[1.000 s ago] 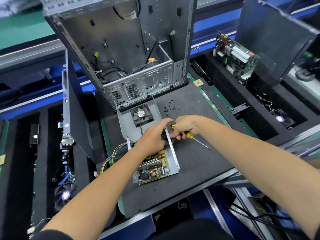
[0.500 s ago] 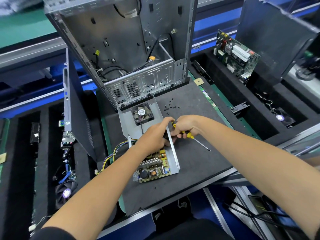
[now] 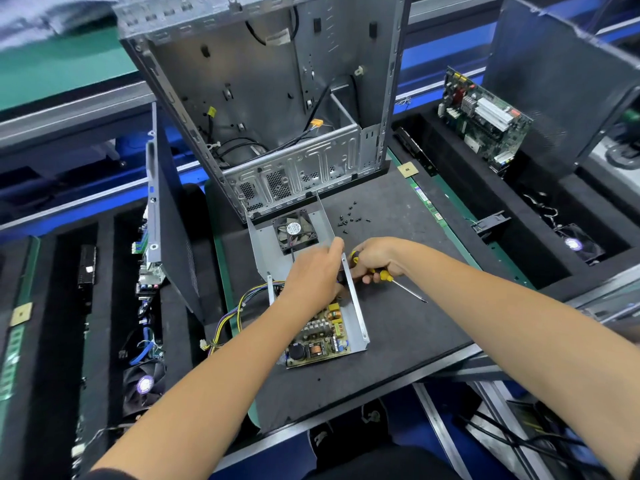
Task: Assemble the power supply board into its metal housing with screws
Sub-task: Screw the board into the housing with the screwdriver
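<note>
The power supply board (image 3: 322,337) lies in the open grey metal housing (image 3: 360,323) on the black mat, with a fan (image 3: 294,230) at the housing's far end. My left hand (image 3: 313,271) hovers over the board's far part, fingers curled down by the right wall; what they touch is hidden. My right hand (image 3: 375,258) grips a yellow-and-black screwdriver (image 3: 386,276) just outside that wall, its shaft pointing right and down. Several small black screws (image 3: 349,218) lie loose on the mat beyond the hands.
An open computer case (image 3: 277,109) stands behind the housing. A dark side panel (image 3: 173,237) leans at the left, a bundle of coloured wires (image 3: 235,310) trails from the board. Foam trays hold a motherboard (image 3: 485,119) and fans (image 3: 573,244) at the right.
Both hands stay together at the housing's right wall. My left hand's index finger has crept slightly toward the fan; the screwdriver keeps its angle.
</note>
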